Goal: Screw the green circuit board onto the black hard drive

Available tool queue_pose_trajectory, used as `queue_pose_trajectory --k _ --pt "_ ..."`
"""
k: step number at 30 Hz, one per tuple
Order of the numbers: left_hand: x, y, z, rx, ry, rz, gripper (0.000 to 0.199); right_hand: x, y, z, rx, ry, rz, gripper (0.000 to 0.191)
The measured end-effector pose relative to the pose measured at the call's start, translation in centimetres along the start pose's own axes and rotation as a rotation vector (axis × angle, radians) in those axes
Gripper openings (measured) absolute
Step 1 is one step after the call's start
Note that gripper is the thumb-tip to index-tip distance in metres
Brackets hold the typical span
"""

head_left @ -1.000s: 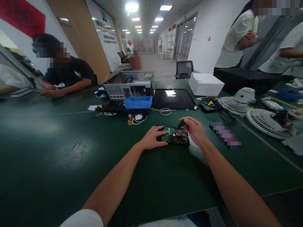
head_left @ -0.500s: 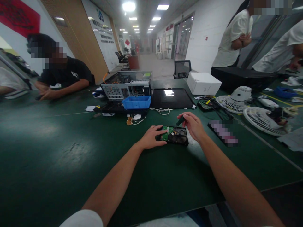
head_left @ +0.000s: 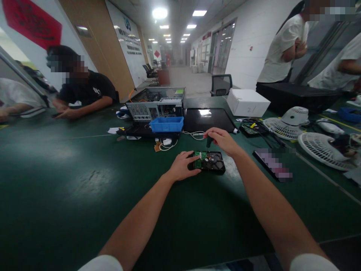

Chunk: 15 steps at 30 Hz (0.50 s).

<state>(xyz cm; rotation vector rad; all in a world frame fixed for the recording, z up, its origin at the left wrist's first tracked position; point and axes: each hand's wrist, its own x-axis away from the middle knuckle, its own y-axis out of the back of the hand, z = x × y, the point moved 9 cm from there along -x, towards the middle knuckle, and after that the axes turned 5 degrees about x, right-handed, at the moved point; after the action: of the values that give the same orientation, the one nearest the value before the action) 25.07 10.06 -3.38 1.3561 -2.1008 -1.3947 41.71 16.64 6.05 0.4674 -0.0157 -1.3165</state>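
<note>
A black hard drive [head_left: 216, 162] with a green circuit board lies on the dark green table, board side up. My left hand [head_left: 183, 165] grips its left end, thumb along the near edge and fingers over the far side and board. Above the drive, my right hand [head_left: 221, 140] is closed round the dark handle of a screwdriver [head_left: 209, 142]. The screwdriver stands nearly upright, its thin shaft pointing down at the drive's far edge near the board. Whether the tip sits in a screw is too small to tell.
Behind the drive stand a blue tray [head_left: 166, 124], an open computer case [head_left: 156, 107] and a flat black panel [head_left: 207, 119]. To the right are a phone [head_left: 272, 165], a white box [head_left: 248, 103] and fan parts [head_left: 293, 122]. A person [head_left: 84, 86] sits at the far left.
My right hand has moved left over the drive, and the screwdriver has swung from slanted to nearly upright. My left hand keeps its hold on the drive. The view has shifted slightly.
</note>
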Motion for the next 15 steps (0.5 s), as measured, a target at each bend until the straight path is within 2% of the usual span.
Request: queue_pose_trajectory --k 5,7,10,15 --pt "-0.1 0.1 0.3 -0.011 0.021 0.014 0.067 -0.7 0.5 0.6 0.045 0.001 0.141 0.016" --pt "-0.1 0.0 0.3 -0.013 0.024 0.015 0.067 -0.6 1.2 0.5 0.06 -0.002 0.159 0.015" --pt "-0.3 -0.1 0.6 -0.014 0.046 -0.008 0.067 -0.5 2.4 0.3 0.095 0.013 0.108 0.013" --pt "-0.5 -0.3 1.1 -0.018 0.1 -0.034 0.066 0.0 3.5 0.9 0.17 0.123 -0.012 0.013"
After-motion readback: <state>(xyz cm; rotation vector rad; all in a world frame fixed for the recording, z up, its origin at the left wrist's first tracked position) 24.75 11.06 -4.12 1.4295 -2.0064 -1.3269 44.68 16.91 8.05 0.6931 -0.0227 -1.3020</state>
